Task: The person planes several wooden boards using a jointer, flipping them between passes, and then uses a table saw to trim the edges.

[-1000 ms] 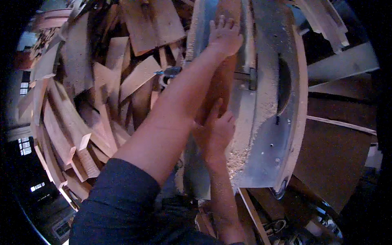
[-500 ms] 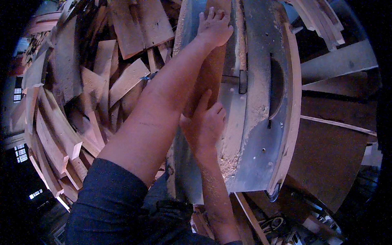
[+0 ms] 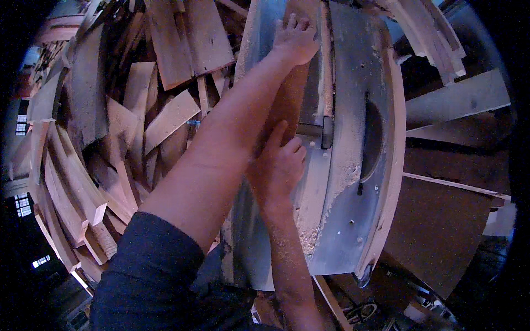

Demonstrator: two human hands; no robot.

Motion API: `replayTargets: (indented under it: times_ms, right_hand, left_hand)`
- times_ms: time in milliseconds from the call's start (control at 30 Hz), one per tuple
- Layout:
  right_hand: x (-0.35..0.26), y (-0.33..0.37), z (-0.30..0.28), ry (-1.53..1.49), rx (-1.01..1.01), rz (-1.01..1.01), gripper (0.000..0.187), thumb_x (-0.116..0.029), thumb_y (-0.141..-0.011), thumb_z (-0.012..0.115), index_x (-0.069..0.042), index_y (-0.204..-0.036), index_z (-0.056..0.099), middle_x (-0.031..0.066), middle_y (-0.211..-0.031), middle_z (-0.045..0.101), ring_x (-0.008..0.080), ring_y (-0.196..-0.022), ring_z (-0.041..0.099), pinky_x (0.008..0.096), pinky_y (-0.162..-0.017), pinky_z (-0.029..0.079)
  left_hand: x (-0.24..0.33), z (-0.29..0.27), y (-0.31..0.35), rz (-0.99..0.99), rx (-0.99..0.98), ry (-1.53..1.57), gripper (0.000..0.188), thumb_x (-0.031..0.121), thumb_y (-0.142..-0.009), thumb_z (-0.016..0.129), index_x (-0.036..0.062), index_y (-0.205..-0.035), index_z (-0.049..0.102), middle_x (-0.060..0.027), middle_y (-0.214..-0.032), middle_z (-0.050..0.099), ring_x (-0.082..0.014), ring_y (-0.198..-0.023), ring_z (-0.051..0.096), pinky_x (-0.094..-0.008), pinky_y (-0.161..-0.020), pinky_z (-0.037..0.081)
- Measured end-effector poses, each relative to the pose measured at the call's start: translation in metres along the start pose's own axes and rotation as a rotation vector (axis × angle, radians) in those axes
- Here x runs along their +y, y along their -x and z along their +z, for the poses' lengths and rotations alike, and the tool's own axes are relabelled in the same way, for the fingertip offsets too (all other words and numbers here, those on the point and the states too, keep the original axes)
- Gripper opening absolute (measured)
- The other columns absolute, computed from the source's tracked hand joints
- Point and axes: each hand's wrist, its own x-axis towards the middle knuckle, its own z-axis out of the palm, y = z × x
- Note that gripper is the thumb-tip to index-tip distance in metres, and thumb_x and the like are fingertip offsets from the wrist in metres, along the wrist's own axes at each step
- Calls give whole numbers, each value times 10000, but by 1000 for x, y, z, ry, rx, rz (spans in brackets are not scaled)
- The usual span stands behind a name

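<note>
"Left hand (image 3: 296, 41) and right hand (image 3: 280, 165) are moving forward along the worktop (image 3: 348, 243) since the earlier frame, the right one closing in on a dark slot (image 3: 327, 132)."

"Nearest stuff?"

"Dark sleeve (image 3: 143, 270) is covering the upper left arm (image 3: 221, 149). Right forearm (image 3: 295, 276) is carrying pale specks (image 3: 284, 243)."

"Hand states?"

"Right is pointing its index finger (image 3: 277, 132) along the reddish board (image 3: 290, 96), other fingers curling; left arm is hiding the thumb, so can't tell if it's gripping. Left, farther out, is lying open, fingers spreading on top of the board."

"Board location?"

"Running lengthwise on the worktop, passing under the left hand, partly hiding behind the left arm."

"Around it?"

"Sawdust (image 3: 349, 174) is coating the worktop on the right, beside a dark curved opening (image 3: 372, 143). Loose planks (image 3: 207, 38) are lying jumbled at left; a brown sheet (image 3: 441, 237) is showing at right. Small windows (image 3: 23, 204) are glowing far left."
</note>
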Motion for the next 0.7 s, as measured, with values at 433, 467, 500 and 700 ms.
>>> replayTargets:
  times_ms: [433,467,500,700]
  right_hand:
    - [-18,-70,0,202,4,-29,875,-531,-697,802,-62,-1370,496,249,-1133,615,391,-1012,645,460,-763,570]
    - [-25,-76,0,187,16,-32,866,-529,-688,799,-44,-1349,517,255,-1115,624,409,-999,647,478,-780,560]
    - [-32,-83,1,171,27,-32,859,-527,-679,796,-27,-1329,537,261,-1097,632,427,-987,649,495,-796,549]
    - [16,-148,16,303,-151,-351,913,-579,-758,727,34,-1388,479,278,-1093,663,449,-962,661,494,-845,534]
  left_hand:
    - [-39,-126,303,-92,217,510,412,265,-917,615,6,-1232,556,-239,-1481,390,-480,-1416,283,-571,-1164,217]
    - [-48,-141,355,-144,160,556,429,251,-914,642,-5,-1244,543,-247,-1483,386,-476,-1407,306,-576,-1157,231]
    - [-54,-153,409,-262,82,605,434,218,-895,662,-15,-1239,538,-255,-1436,418,-467,-1404,313,-561,-1159,236]
    - [-38,-183,654,-605,36,408,397,260,-953,588,-47,-1200,549,-271,-1363,474,-449,-1298,429,-530,-1111,330]
